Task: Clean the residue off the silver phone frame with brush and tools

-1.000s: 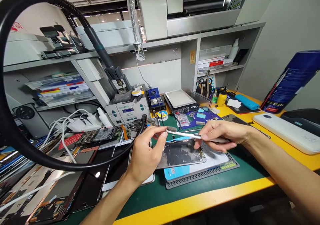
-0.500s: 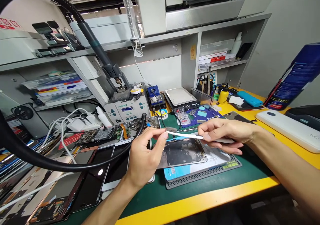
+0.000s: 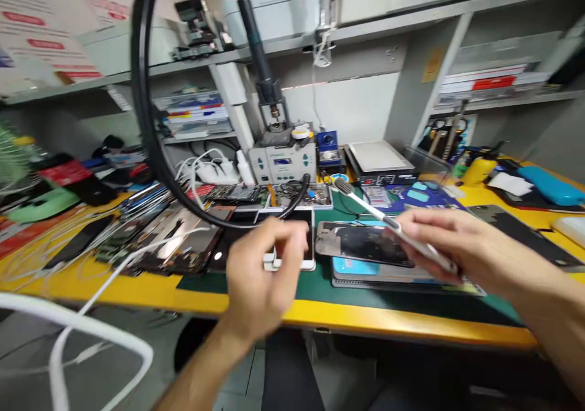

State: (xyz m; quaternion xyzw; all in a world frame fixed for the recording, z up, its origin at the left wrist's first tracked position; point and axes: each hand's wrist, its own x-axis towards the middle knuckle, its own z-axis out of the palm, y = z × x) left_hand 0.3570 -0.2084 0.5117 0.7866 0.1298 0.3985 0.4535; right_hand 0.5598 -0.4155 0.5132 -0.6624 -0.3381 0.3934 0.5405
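Observation:
My right hand (image 3: 434, 240) grips the handle of a white toothbrush (image 3: 365, 207). Its dark-bristled head points up and to the left, above the bench. Blurred by motion, my left hand (image 3: 265, 271) is apart from the brush, its thumb and index finger drawn together; whether something tiny is between them I cannot make out. Behind the brush, a flat grey phone part with a dark, patchy surface (image 3: 365, 243) lies on a blue-and-clear packet (image 3: 356, 269) over a grey pad. A white-framed phone screen (image 3: 308, 263) lies just behind my left hand.
A black hose (image 3: 146, 94) loops down across the left side. Dismantled phones (image 3: 173, 240) and white cables (image 3: 123, 271) crowd the left bench. At the back stand a grey soldering station (image 3: 283, 164) and a flat heating plate (image 3: 381, 158). The yellow bench edge (image 3: 347, 316) runs in front.
My left hand has come away from the bristles. The brush head now tilts higher in my right hand. The view has swung left, bringing the left bench and floor into sight.

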